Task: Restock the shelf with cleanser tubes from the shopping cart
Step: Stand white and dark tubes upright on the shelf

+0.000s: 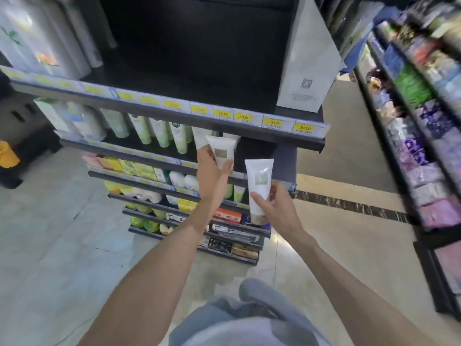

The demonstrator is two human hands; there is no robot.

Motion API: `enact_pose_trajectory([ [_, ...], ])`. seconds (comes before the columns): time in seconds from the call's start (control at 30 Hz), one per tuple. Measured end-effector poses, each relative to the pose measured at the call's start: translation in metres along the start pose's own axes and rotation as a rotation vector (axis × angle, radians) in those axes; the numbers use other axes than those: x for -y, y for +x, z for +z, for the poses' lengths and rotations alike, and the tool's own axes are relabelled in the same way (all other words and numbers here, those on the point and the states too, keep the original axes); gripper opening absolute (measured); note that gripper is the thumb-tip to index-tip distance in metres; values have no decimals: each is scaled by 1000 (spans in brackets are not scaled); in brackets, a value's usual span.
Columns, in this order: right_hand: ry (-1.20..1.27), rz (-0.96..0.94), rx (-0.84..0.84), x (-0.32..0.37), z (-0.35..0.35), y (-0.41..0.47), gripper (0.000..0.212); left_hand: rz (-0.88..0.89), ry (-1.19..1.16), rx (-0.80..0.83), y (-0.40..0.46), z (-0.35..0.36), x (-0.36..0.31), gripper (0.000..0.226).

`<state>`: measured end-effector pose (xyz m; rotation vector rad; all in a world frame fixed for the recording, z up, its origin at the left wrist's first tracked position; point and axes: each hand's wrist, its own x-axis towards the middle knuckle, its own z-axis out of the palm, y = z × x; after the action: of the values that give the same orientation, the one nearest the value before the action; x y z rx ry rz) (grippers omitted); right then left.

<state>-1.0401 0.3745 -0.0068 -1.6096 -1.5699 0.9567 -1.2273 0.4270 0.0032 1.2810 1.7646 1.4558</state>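
Just left of the frame's centre, our left hand (212, 171) grips a white tube (222, 152) from below, fingers curled around its lower part, so that its flat crimped end points up towards the shelf edge. That tube sits right at the front of the second shelf (149, 156), just beside another white tube (200, 141) already standing there under the upper shelf's lip. A little lower and to the right, our right hand (274, 208) closes around a second tube (259, 188), thumb on its front and fingers behind; it stands upright with the brownish cap down and a pale green label facing us, apart from the shelf and out in front of it. Along the second shelf to the left runs a row of pale green and white tubes (159, 132), blurred enough that we cannot read them. Above both hands, across the middle of the frame, the top shelf's front rail carries yellow price tags (272, 122), and a white paper bag (309, 71) stands on it at upper right. Below our hands the lower shelves hold boxes and bottles (139, 168) in yellow, green and orange. At the far right another rack (424, 136) is smeared by motion. The cart does not show. At the bottom edge we see our grey clothing (249, 318) over the pale floor (50, 245).
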Motion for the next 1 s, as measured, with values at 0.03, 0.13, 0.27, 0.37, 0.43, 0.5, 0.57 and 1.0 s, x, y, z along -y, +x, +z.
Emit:
enact_pose_trajectory([
  [0.03,-7,4,-8,-1,2,3,53,10,4,3,6,3,2,59],
  [0.13,-26,18,-30,-5,8,11,56,71,50,-8,25,14,6,53],
  [0.27,-41,23,-41,-10,15,17,54,43,152,-28,46,26,17,48],
  [0.37,-39,43,-51,-14,19,22,53,56,173,-7,54,29,35,54],
  [0.43,-49,51,-58,-16,21,26,52,72,174,-5,60,32,41,56],
  [0.5,-52,54,-64,-17,24,29,49,86,209,2,66,36,41,57],
  [0.57,-51,55,-71,-16,25,31,47,77,227,1,67,41,41,61],
  [1.0,-70,95,-87,-22,35,46,49,97,417,-56,78,63,64,64],
])
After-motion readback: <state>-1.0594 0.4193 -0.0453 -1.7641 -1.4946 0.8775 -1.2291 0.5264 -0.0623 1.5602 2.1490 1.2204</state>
